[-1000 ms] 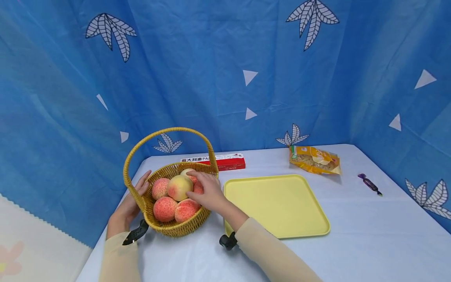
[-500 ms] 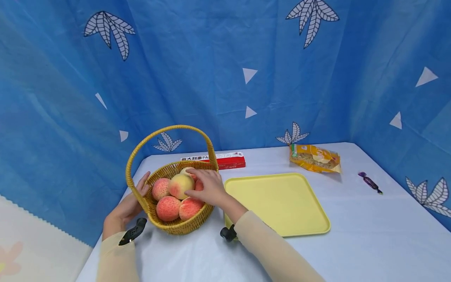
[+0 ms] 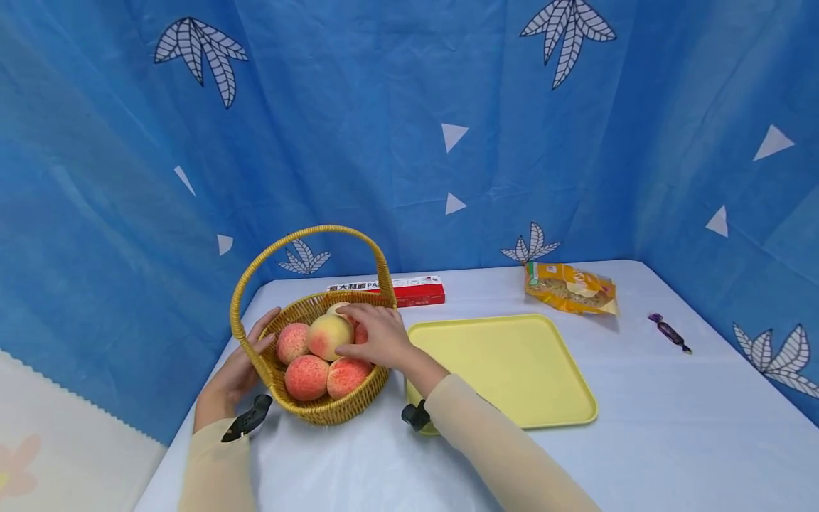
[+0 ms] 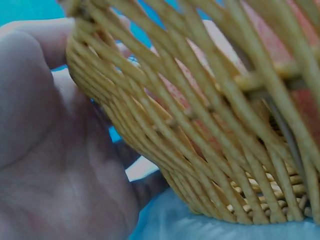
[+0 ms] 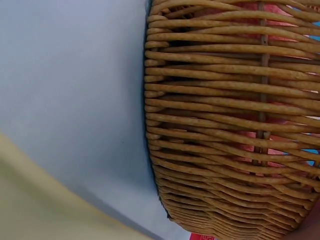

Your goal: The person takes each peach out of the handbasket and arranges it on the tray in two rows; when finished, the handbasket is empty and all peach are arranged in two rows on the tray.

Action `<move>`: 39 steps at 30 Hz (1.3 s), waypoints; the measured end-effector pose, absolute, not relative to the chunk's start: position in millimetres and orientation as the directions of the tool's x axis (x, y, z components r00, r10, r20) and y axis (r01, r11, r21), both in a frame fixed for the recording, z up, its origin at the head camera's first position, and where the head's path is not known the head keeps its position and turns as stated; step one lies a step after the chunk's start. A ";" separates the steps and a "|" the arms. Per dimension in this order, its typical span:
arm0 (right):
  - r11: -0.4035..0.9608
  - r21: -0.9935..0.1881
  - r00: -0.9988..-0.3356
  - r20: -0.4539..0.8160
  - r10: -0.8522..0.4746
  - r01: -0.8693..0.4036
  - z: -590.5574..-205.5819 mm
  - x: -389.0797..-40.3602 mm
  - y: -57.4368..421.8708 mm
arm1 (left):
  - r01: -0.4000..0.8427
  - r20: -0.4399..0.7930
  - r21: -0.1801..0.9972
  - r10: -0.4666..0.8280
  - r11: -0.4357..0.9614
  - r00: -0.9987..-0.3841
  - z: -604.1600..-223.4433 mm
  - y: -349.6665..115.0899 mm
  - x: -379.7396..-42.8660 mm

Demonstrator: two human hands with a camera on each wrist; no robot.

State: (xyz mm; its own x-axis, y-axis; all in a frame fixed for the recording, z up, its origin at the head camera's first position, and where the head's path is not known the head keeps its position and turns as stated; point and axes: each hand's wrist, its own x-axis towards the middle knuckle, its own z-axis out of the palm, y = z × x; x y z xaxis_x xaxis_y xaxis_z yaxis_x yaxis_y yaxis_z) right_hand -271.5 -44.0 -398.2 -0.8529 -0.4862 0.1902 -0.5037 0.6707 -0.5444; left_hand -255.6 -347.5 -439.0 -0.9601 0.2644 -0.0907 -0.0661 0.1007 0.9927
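Note:
A wicker basket point(image 3: 342, 409) with a tall arched handle holds several peaches, some red, one mostly yellow. My left hand point(image 3: 233, 373) grips the basket's left rim. In the left wrist view, the palm of the left hand point(image 4: 65, 150) faces the woven side point(image 4: 200, 130), the thumb passes behind the rim and the lower fingers are partly hidden. My right hand point(image 3: 380, 338) reaches in over the right rim, thumb and fingers around the yellow peach point(image 3: 329, 337) on top. A paler peach behind it is partly covered. In the right wrist view, the basket's wicker wall point(image 5: 225, 110) fills the right half.
A yellow tray point(image 3: 512, 370) lies right of the basket, partly under the right forearm. Behind the basket is a red pasta box point(image 3: 419, 291). An orange pasta bag point(image 3: 569, 288) and a purple wrapped candy point(image 3: 670, 333) lie farther right. Blue curtain point(image 3: 409, 142) surrounds the table.
The basket has turned slightly, its handle and peaches shifting a little to the right. My hands keep their places on the rim and the yellow peach.

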 end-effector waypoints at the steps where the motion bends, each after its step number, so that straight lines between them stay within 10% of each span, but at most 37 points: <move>1: 0.675 -0.537 -0.852 0.187 -0.489 -0.506 -397.7 -272.0 -44.4 | -0.076 -0.092 0.995 0.265 0.069 -0.960 -438.5 -345.6 -255.0; 15: 0.588 -0.640 -0.832 0.152 -0.534 -0.495 -384.4 -280.5 -52.0 | -0.049 -0.040 0.998 0.211 -0.040 -0.977 -441.7 -339.2 -259.4; 39: 0.671 -0.489 -0.819 0.191 -0.541 -0.557 -393.9 -274.9 -57.7 | -0.043 -0.033 0.997 0.137 -0.071 -0.990 -449.2 -336.7 -260.7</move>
State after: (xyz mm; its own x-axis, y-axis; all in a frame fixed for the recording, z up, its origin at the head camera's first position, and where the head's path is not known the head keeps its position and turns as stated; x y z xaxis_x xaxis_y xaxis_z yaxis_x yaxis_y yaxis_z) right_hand -274.9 -57.7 -393.9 -0.8189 -0.5410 0.1913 -0.5575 0.6708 -0.4891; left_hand -260.7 -336.7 -449.2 -0.9901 0.1366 -0.0335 -0.0435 -0.0709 0.9965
